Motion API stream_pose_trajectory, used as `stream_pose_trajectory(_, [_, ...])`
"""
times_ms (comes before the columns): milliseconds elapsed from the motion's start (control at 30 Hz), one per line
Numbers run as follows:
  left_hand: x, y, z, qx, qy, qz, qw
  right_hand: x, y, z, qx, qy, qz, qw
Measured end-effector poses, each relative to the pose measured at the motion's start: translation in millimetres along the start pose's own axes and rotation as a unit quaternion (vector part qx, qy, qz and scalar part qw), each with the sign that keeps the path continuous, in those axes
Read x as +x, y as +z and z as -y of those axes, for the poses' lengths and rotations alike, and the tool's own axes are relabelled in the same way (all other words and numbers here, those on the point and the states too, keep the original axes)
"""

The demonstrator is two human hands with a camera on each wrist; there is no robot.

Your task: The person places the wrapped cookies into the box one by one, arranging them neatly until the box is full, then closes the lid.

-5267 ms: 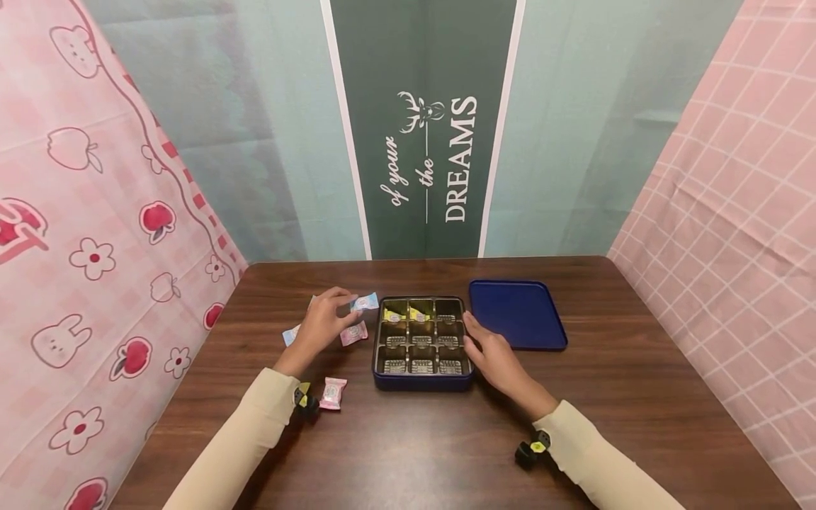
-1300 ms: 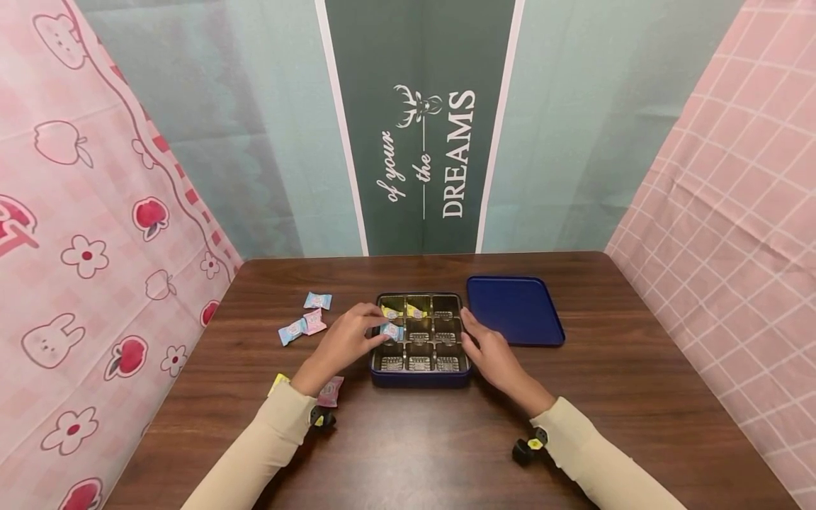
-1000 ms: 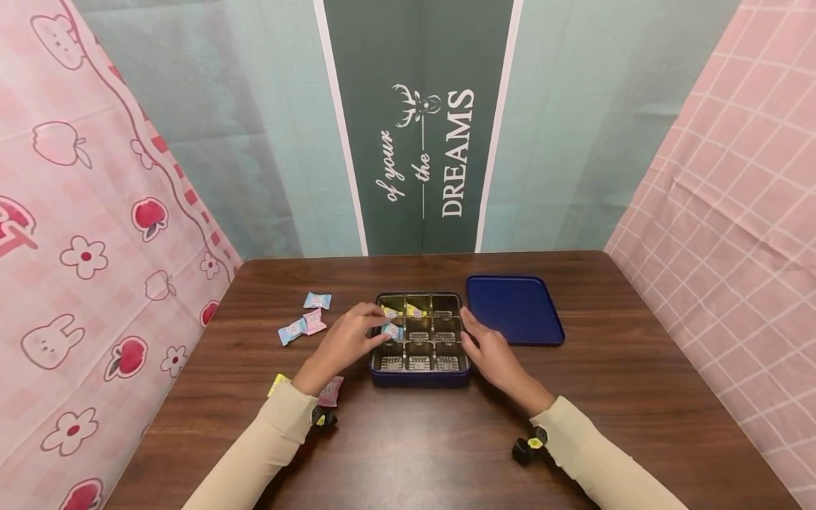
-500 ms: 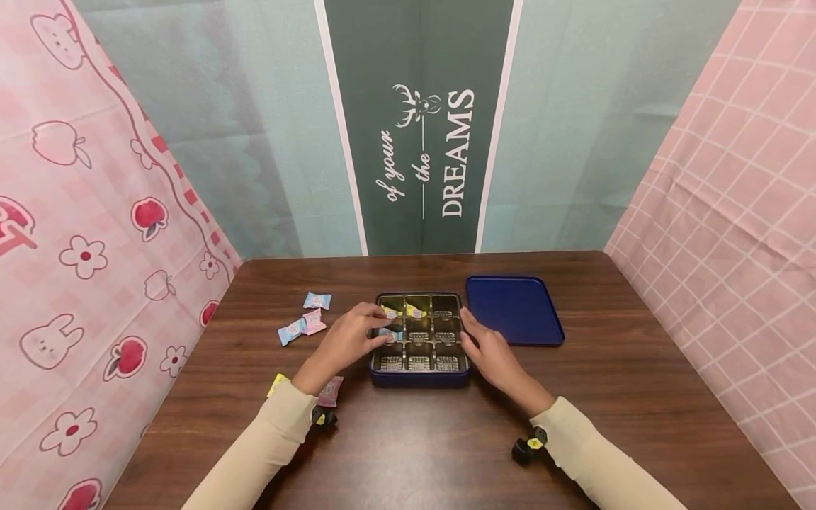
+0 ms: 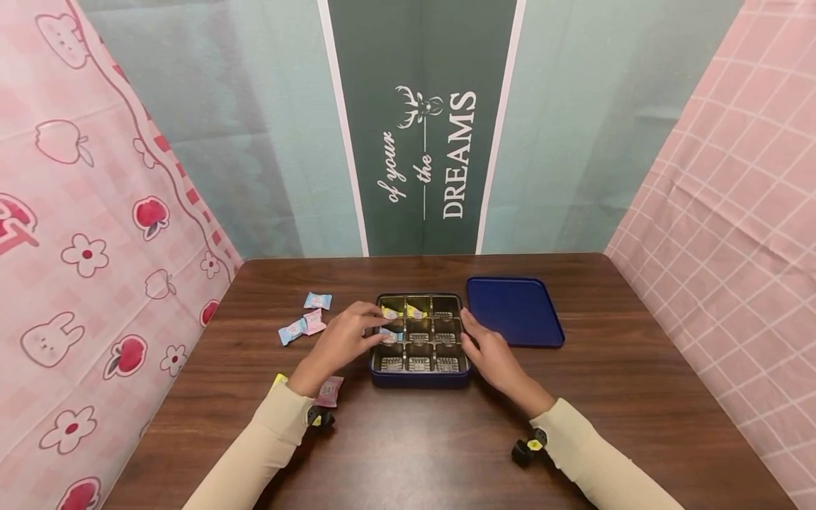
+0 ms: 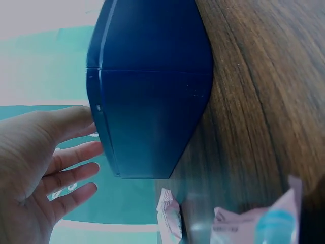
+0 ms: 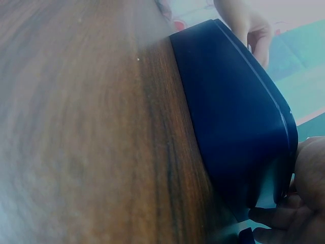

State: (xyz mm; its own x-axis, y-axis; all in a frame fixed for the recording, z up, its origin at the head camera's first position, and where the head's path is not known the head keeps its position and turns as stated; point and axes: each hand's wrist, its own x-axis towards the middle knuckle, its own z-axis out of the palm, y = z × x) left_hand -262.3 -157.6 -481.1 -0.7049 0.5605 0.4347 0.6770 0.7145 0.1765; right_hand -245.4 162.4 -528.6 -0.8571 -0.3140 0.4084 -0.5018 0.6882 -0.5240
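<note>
A dark blue tin (image 5: pixel 421 381) with a divided tray stands on the table. Two yellow-wrapped candies (image 5: pixel 417 312) sit in the back row, in the left and middle compartments. In the middle row's left compartment lies a blue-wrapped candy (image 5: pixel 392 336). My left hand (image 5: pixel 341 341) hovers at the tin's left rim, fingertips over that candy; in the left wrist view its fingers (image 6: pixel 76 175) are spread and hold nothing. My right hand (image 5: pixel 496 358) rests against the tin's right side with extended fingers. The right wrist view shows fingers (image 7: pixel 274 217) beside the tin's corner.
The blue lid (image 5: pixel 516 312) lies behind and right of the tin. Left of it are a blue candy (image 5: pixel 317 301), a pink candy (image 5: pixel 314 321) and another blue candy (image 5: pixel 292 331). Another pink candy (image 5: pixel 329 391) and a yellow one (image 5: pixel 279 381) lie beside my left wrist.
My left hand has brought the blue candy from left of the tin into the middle row's left compartment and let it go. The candy now lies lower there. My right hand has stayed put.
</note>
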Motion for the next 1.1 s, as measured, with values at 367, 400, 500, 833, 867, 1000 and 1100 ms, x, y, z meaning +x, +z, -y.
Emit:
stream_pose_trajectory(367, [-10.9, -2.8, 13.5, -0.027, -0.023, -0.040, 0.9986, -0.7, -0.1, -0.4, 0.004, 0.003, 0.005, 1.000])
stream_pose_trajectory(400, [-12.2, -2.9, 14.3, -0.032, -0.028, -0.042, 0.9982, -0.6, -0.1, -0.3, 0.004, 0.004, 0.006, 1.000])
stream_pose_trajectory(500, [-16.4, -2.8, 16.8, -0.050, -0.043, -0.047, 0.9967, -0.4, 0.4, -0.7, 0.003, 0.003, 0.006, 1.000])
stream_pose_trajectory(833, [-25.0, -3.7, 24.9, -0.106, -0.064, -0.075, 0.9895, 0.4, 0.7, -0.6, 0.008, 0.002, 0.006, 1.000])
stream_pose_trajectory(867, [-25.6, -3.1, 26.2, -0.107, -0.061, -0.079, 0.9892, 0.5, 0.2, -0.7, 0.008, 0.001, 0.006, 1.000])
stream_pose_trajectory(1000, [-27.8, 0.2, 32.1, -0.113, -0.064, -0.088, 0.9876, 0.9, -0.2, -1.7, 0.005, 0.002, 0.006, 1.000])
stream_pose_trajectory(1100, [-29.3, 2.7, 36.3, -0.110, -0.074, -0.086, 0.9874, 0.9, 0.4, -2.1, 0.005, 0.003, 0.008, 1.000])
